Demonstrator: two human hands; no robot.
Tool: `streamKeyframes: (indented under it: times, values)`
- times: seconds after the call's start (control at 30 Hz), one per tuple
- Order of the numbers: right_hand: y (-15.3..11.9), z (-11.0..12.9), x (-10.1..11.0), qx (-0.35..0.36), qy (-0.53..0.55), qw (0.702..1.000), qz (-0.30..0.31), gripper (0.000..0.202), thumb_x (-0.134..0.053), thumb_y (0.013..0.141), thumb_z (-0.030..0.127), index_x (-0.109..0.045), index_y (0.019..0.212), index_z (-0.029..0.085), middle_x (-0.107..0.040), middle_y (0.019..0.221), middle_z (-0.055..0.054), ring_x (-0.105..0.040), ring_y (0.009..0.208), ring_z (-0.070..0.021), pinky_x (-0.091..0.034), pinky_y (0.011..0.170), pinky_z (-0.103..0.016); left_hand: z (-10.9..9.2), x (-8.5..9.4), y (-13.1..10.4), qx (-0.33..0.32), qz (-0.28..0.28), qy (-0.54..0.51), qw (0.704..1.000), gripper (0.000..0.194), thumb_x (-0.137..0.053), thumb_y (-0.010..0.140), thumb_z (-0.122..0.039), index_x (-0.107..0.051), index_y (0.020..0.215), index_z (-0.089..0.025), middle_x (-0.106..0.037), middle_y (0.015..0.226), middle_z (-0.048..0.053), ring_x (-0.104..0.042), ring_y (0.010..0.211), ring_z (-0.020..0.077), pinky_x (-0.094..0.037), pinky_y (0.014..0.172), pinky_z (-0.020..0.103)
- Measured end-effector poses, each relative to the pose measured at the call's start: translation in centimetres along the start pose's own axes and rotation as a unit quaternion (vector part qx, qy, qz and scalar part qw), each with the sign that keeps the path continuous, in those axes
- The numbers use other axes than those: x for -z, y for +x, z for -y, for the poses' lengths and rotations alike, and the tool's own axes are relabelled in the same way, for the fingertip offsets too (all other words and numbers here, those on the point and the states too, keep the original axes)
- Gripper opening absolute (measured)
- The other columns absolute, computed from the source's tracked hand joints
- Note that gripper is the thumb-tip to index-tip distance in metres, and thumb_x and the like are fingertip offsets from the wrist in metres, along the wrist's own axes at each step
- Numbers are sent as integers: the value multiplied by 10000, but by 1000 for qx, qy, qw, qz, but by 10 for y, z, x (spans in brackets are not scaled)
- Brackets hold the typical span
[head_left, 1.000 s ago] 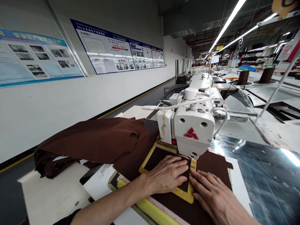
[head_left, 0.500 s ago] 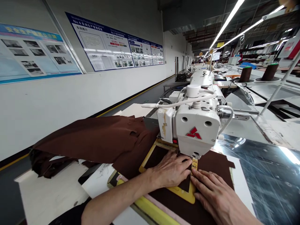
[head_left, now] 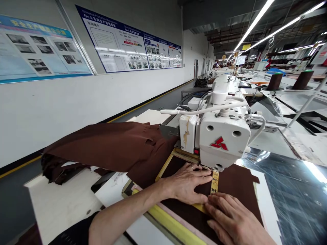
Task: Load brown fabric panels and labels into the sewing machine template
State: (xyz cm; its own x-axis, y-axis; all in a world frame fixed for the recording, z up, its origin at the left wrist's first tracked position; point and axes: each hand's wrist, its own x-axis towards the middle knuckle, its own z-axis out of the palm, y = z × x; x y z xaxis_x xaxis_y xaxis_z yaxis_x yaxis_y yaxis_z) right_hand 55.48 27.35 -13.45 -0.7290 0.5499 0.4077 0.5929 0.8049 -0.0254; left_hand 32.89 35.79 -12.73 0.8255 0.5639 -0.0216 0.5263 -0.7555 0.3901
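Under the head of a white sewing machine (head_left: 223, 127) lies brown fabric (head_left: 238, 187) with a yellow frame (head_left: 215, 182) on top of it. My left hand (head_left: 187, 183) rests inside the frame, palm down on the fabric, fingers spread and their tips close to the needle area. My right hand (head_left: 233, 216) lies flat over the frame's near right corner, which it covers, fingers stretched toward the left thumb. Neither hand grips anything. The needle itself is hidden behind the machine head and fingers.
A large brown fabric pile (head_left: 107, 146) spreads to the left of the machine. A yellow padded strip (head_left: 168, 221) runs along the near edge of the work. To the right is a shiny metal tabletop (head_left: 293, 183); brown thread cones (head_left: 276, 81) stand behind it.
My right hand has slid toward me along the frame's right side and now covers its near corner. My left hand stays on the fabric, fingers spread wider. The camera view has shifted slightly.
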Motion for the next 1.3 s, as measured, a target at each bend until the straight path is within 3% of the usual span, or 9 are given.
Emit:
streamKeyframes:
  times: [0.13, 0.37, 0.8, 0.97, 1.17, 1.3]
  values:
    - [-6, 2, -11, -31, 18, 999, -24, 219, -567, 967, 306, -676, 1135, 218, -695, 1050, -74, -667, 961, -219, -583, 822, -308, 0, -1, -4, -23, -45, -10, 999, 601, -625, 906, -479, -514, 1444, -236, -425, 1556, 30, -334, 1462, 274, -284, 1186, 464]
    - [-10, 1, -21, -30, 7, 999, -45, 316, -568, 967, 353, -627, 1236, 198, -690, 1085, -76, -651, 968, -227, -573, 827, -330, 4, 1, -9, -40, -54, -16, 998, 528, -646, 909, -413, -570, 1397, -224, -463, 1528, 65, -371, 1452, 269, -283, 1203, 435]
    - [-8, 3, -26, -71, 56, 994, -59, 219, -623, 937, 323, -617, 1136, 231, -676, 1074, -26, -627, 995, -212, -544, 864, -313, 1, 2, -22, 6, -70, -1, 998, 484, -606, 953, -363, -544, 1419, -246, -471, 1523, 61, -376, 1450, 255, -243, 1217, 465]
    - [-5, 5, -26, -96, 71, 992, -34, 128, -633, 914, 287, -600, 1032, 252, -653, 1028, -24, -617, 957, -226, -549, 826, -335, 1, -1, -21, 1, -80, 9, 997, 481, -620, 943, -356, -555, 1403, -234, -477, 1519, 65, -379, 1448, 257, -250, 1216, 466]
    - [-2, 6, -25, -109, 90, 990, 8, 113, -613, 937, 253, -582, 1046, 260, -621, 1079, -35, -584, 1044, -231, -528, 884, -351, 1, -2, -22, 5, -79, 20, 997, 473, -613, 948, -356, -557, 1399, -224, -479, 1519, 59, -373, 1449, 246, -250, 1217, 448]
    - [3, 8, -26, -131, 99, 986, 9, 52, -603, 939, 254, -563, 972, 251, -598, 1004, -39, -581, 955, -242, -531, 809, -385, 1, -2, -22, 1, -78, 23, 997, 465, -601, 957, -354, -555, 1399, -218, -480, 1518, 60, -377, 1447, 243, -240, 1219, 450]
